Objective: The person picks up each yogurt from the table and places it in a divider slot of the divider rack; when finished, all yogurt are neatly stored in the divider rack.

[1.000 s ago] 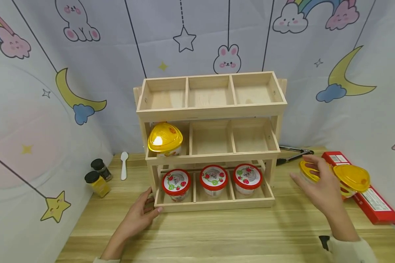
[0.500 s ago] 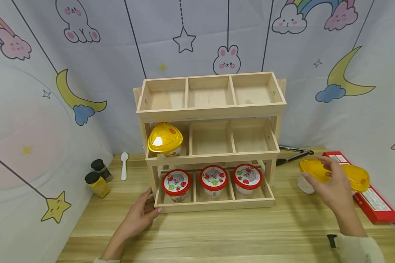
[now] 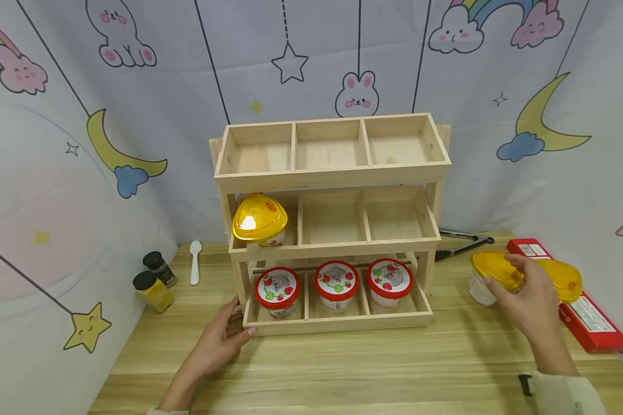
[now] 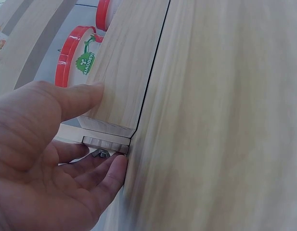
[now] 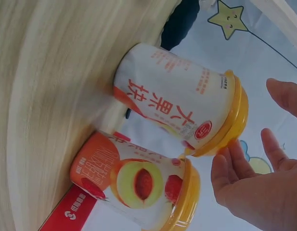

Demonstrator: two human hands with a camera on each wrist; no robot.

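A three-tier wooden rack [image 3: 332,178] stands on the table. My left hand [image 3: 220,334] holds its lower left corner, thumb on the front board and fingers at the side. Red-lidded tubs [image 3: 278,288] fill the bottom compartments, one in each. A yellow-lidded cup [image 3: 260,219] sits in the middle tier's left compartment. At the right, two more yellow-lidded cups stand side by side: a nearer-left cup [image 5: 177,96] and a peach-printed cup [image 5: 138,183]. My right hand [image 3: 532,300] is over them, fingertips at the left cup's lid and thumb spread away, not closed around either cup.
A red box [image 3: 592,323] lies right of the cups, with black tongs [image 3: 462,245] behind them. Left of the rack are a white spoon [image 3: 195,262], a black-capped jar [image 3: 160,268] and a yellow jar [image 3: 154,291]. A printed cloth [image 3: 316,34] hangs behind.
My right hand has moved a little to the right and down, uncovering more of the left cup's lid. My left hand has stayed at the rack's corner.
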